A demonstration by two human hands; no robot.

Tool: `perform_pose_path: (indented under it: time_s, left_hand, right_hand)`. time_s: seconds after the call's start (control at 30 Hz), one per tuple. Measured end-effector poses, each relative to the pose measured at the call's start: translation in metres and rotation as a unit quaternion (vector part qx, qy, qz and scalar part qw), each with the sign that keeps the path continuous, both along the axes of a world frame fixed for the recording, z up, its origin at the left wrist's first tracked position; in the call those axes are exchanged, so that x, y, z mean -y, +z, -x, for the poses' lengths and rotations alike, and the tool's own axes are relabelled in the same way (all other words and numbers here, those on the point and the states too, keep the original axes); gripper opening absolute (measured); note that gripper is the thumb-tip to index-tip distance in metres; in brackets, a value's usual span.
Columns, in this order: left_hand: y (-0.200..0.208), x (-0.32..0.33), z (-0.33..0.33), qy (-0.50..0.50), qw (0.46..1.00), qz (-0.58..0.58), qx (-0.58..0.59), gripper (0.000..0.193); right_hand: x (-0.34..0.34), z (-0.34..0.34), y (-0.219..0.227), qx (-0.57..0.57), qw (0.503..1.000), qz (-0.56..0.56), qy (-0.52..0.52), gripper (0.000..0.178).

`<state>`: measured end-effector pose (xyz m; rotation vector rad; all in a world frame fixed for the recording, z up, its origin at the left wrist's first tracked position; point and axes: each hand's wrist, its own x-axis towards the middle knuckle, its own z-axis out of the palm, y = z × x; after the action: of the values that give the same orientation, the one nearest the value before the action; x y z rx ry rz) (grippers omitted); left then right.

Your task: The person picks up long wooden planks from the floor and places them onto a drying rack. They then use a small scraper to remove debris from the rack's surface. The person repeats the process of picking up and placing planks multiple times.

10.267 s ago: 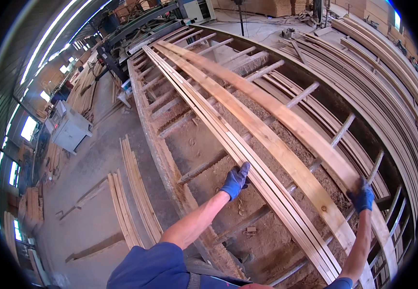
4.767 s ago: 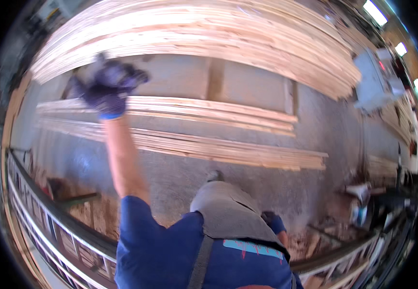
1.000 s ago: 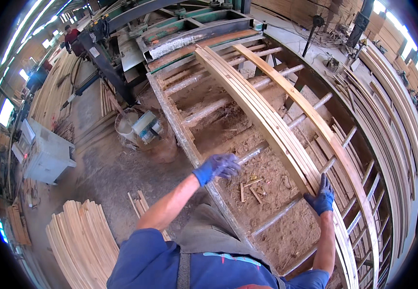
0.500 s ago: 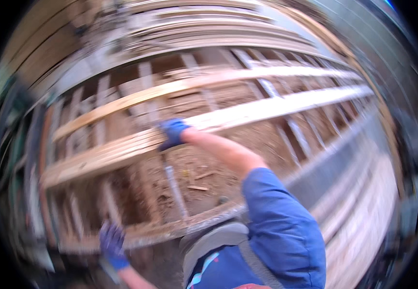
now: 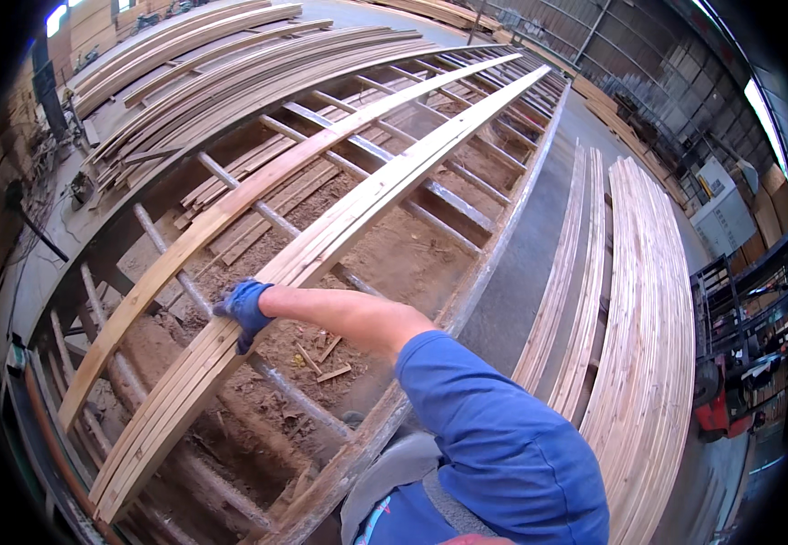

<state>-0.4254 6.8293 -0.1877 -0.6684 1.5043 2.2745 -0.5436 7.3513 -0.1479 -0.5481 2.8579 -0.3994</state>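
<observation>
My right hand [image 5: 247, 313], in a blue glove, reaches across from the lower right with its fingers wrapped over a bundle of long pale boards [image 5: 162, 409]. The boards lie flat against each other and run diagonally from the lower left to the far upper right. Under them is a long metal frame [image 5: 299, 400] with many crossbars. Beyond the bundle, a single longer-looking plank [image 5: 230, 204] lies roughly parallel on the same bars. My left hand is out of view.
Sawdust and wood scraps [image 5: 326, 363] lie beneath the crossbars. Stacked boards [image 5: 267, 86] lie at the far left, and another wide board stack [image 5: 639, 300] stands on the floor to the right. A red and black forklift [image 5: 721, 400] is at the right edge.
The view has turned, so the boards now slant up to the right, and the stack and forklift show at right. My left hand has gone out of view. My right hand still grips the boards.
</observation>
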Motion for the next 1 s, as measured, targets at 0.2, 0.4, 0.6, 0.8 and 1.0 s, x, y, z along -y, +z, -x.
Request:
perform_pose_path:
  time_s: [0.2,0.4,0.6,0.8,1.0]
  left_hand:
    - [0.0,0.152,0.053,0.164,0.97,0.115,-0.134,0.051]
    - [-0.045,0.308,0.142,0.334,0.902,0.269,-0.044,0.051]
    - [-0.093,0.351,0.193,0.308,0.883,0.287,-0.207,0.071]
    - [-0.066,0.336,0.193,0.248,0.911,0.221,-0.243,0.077]
    - [-0.073,0.295,0.19,0.166,0.896,0.321,-0.257,0.073]
  right_hand:
    - [0.031,0.002,0.01,0.0,0.998,-0.033,0.045,0.064]
    - [0.113,0.0,0.014,-0.013,0.998,-0.057,-0.039,0.114]
    - [0.116,0.011,0.008,0.029,0.994,-0.095,-0.04,0.122]
    - [0.127,0.013,0.013,0.052,0.993,-0.095,-0.049,0.116]
    - [0.114,0.013,0.002,0.033,0.997,-0.053,-0.035,0.108]
